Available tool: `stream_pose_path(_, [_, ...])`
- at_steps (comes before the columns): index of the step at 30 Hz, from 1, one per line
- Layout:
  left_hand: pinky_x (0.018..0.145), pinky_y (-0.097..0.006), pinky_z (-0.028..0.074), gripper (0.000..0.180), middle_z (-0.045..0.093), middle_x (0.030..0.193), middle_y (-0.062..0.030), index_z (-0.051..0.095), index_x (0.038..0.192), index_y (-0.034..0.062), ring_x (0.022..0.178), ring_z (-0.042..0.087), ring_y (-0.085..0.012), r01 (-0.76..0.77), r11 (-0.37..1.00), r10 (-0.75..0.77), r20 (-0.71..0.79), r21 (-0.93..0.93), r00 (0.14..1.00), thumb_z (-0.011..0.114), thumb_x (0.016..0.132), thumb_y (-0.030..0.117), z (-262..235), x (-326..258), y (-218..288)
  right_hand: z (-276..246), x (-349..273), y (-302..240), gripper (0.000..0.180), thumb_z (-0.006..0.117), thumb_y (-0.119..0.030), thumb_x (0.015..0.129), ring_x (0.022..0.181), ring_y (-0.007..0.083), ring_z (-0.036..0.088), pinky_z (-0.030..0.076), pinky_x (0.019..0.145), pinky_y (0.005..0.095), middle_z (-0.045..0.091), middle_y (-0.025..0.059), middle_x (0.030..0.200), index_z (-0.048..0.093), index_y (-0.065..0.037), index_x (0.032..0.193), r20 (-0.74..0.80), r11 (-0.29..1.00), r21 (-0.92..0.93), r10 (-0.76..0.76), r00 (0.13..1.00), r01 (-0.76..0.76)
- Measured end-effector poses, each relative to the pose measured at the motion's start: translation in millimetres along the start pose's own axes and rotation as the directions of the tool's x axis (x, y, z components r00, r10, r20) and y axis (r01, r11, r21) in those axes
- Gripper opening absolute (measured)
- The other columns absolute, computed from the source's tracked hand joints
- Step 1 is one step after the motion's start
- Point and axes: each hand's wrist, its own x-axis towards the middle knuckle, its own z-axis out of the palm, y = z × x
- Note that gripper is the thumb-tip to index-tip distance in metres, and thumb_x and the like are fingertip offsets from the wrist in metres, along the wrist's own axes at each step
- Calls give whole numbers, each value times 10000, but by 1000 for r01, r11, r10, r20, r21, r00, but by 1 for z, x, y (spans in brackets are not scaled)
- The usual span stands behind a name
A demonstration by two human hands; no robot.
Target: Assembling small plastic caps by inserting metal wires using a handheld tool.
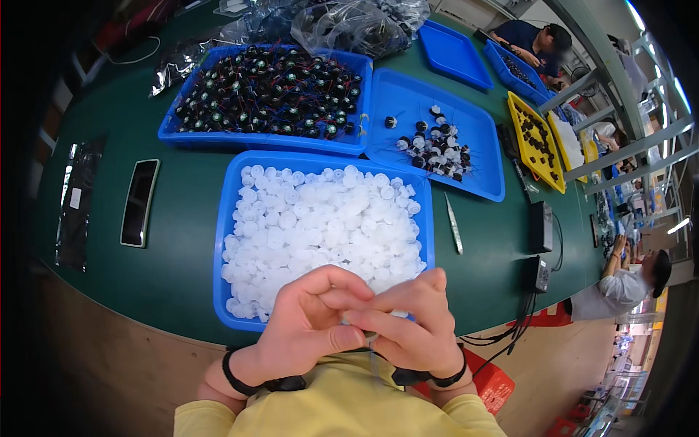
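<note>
We bring our left hand (309,313) and right hand (415,317) together over the near edge of the cap tray (223,240), fingertips of both closed on a small part (370,336), mostly hidden, perhaps a wired one. White caps (313,226) fill the tray. Beyond it, our bin (255,138) holds black parts (277,87); tweezers (453,224) lie to the right, a phone (140,204) to the left.

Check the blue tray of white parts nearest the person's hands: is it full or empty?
Well filled: in the blue tray, white parts lie heaped from side to side. How deep, I cannot tell.
</note>
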Motion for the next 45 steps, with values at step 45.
stream_pose_path(45, [626,-277,486,81,627,804,-139,542,762,8,658,606,-200,-49,411,386,-125,910,914,620,756,-14,-115,84,56,56,151,186,193,643,-251,744,787,281,613,438,709,405,638,119,802,634,-62,783,551,866,-500,327,768,-9])
